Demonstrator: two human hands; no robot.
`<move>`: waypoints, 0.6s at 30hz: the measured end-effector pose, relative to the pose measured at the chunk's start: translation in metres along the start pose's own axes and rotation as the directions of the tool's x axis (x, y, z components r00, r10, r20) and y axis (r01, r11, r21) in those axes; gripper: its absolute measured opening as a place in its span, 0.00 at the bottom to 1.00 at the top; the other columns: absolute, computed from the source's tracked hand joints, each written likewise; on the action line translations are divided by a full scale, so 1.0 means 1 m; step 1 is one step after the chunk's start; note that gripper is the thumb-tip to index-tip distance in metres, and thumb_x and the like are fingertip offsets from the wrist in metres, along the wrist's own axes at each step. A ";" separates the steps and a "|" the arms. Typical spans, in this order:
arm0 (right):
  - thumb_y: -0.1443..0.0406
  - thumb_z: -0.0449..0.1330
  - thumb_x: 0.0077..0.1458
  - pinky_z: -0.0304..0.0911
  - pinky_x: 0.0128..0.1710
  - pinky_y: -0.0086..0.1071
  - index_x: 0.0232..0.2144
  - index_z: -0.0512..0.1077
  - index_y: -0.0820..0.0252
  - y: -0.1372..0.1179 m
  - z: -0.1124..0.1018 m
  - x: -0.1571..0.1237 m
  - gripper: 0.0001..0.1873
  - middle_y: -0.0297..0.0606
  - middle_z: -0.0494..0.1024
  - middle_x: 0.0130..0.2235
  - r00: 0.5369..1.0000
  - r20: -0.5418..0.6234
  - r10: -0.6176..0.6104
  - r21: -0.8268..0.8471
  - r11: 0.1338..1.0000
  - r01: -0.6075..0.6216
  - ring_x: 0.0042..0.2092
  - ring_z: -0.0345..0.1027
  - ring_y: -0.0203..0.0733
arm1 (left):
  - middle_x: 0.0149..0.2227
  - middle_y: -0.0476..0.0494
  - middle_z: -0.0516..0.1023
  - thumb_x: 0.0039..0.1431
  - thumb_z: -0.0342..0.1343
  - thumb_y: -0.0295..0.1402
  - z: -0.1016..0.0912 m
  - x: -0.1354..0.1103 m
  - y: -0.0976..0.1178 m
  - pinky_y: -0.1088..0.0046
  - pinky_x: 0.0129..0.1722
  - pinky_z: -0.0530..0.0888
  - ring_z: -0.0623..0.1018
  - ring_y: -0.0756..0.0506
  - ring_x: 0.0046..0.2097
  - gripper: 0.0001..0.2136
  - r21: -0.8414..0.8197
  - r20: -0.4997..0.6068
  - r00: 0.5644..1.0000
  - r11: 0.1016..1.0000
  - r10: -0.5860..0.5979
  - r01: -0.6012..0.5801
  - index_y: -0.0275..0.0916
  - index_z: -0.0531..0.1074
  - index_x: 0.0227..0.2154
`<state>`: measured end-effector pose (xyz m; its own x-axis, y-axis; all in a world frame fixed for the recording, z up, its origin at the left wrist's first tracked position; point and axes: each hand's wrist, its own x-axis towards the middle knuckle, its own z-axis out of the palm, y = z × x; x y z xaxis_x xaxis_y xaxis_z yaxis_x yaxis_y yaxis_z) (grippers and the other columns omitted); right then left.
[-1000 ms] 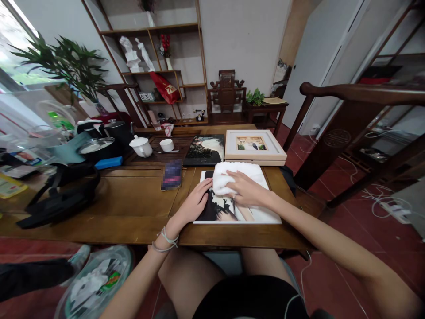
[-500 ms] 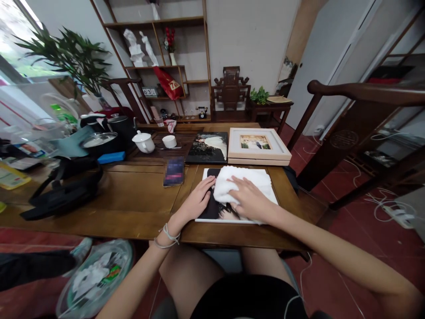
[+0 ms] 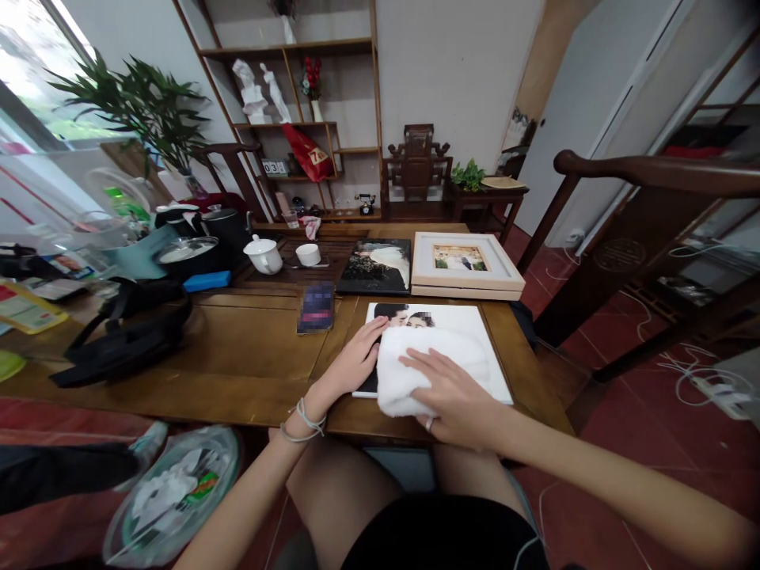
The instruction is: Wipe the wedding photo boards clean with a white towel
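Two hands were at the table's (image 3: 237, 348) near edge, toward its right corner. The right hand (image 3: 454, 396) lay flat, fingers spread, pressing a white towel (image 3: 416, 360) onto the photo panel (image 3: 463, 315). The left hand (image 3: 355, 366) rested open, fingertips on that panel's left edge, gripping nothing.

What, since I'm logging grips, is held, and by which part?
Nothing is gripped: the right hand lies flat on the towel's top, the left hand flat on the photo's left edge.
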<state>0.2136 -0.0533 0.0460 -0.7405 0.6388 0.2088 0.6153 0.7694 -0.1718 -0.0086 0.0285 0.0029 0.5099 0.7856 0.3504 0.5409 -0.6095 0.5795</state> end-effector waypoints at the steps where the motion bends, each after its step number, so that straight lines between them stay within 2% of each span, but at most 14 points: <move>1: 0.66 0.59 0.48 0.47 0.60 0.54 0.38 0.76 0.59 0.010 -0.002 0.001 0.13 0.52 0.61 0.61 1.000 -0.006 0.016 0.013 1.000 -0.016 0.64 0.48 0.56 | 0.64 0.40 0.59 0.65 0.40 0.32 0.000 0.000 0.000 0.56 0.65 0.54 0.58 0.43 0.65 0.20 0.001 -0.003 1.000 1.000 0.001 -0.001 0.40 0.60 0.59; 7: 0.66 0.60 0.48 0.53 0.57 0.52 0.42 0.75 0.62 0.068 -0.012 0.018 0.17 0.54 0.65 0.58 0.995 -0.077 0.056 -0.019 0.998 -0.057 0.60 0.55 0.57 | 0.63 0.39 0.60 0.65 0.39 0.31 -0.001 0.000 0.003 0.56 0.65 0.55 0.58 0.43 0.65 0.20 0.015 0.002 1.000 1.000 -0.018 0.018 0.38 0.61 0.58; 11: 0.65 0.59 0.51 0.56 0.54 0.48 0.44 0.75 0.61 0.093 -0.016 0.035 0.17 0.52 0.69 0.56 0.994 -0.083 0.074 -0.031 0.997 -0.077 0.58 0.60 0.55 | 0.63 0.39 0.59 0.65 0.39 0.31 -0.001 0.000 0.002 0.56 0.65 0.55 0.58 0.43 0.65 0.20 0.027 0.002 1.000 0.999 -0.020 0.020 0.38 0.61 0.58; 15: 0.67 0.58 0.51 0.55 0.54 0.49 0.44 0.75 0.63 0.095 -0.014 0.044 0.16 0.53 0.68 0.56 0.989 -0.101 0.110 -0.033 0.993 -0.114 0.58 0.58 0.56 | 0.63 0.40 0.60 0.65 0.39 0.30 0.001 0.000 0.000 0.56 0.65 0.55 0.59 0.44 0.65 0.20 0.027 -0.011 1.000 1.000 0.001 -0.001 0.40 0.61 0.58; 18: 0.67 0.59 0.50 0.51 0.56 0.51 0.44 0.75 0.64 0.078 -0.010 0.037 0.17 0.57 0.65 0.58 0.992 -0.099 0.083 -0.027 0.996 -0.086 0.60 0.55 0.58 | 0.63 0.40 0.60 0.64 0.40 0.30 0.001 0.000 -0.001 0.55 0.65 0.55 0.59 0.43 0.65 0.20 0.025 -0.011 1.000 1.000 0.012 -0.011 0.39 0.61 0.58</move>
<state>0.2367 0.0306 0.0503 -0.6566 0.6970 0.2884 0.6835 0.7114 -0.1634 -0.0084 0.0294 0.0017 0.5088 0.7796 0.3652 0.5514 -0.6209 0.5572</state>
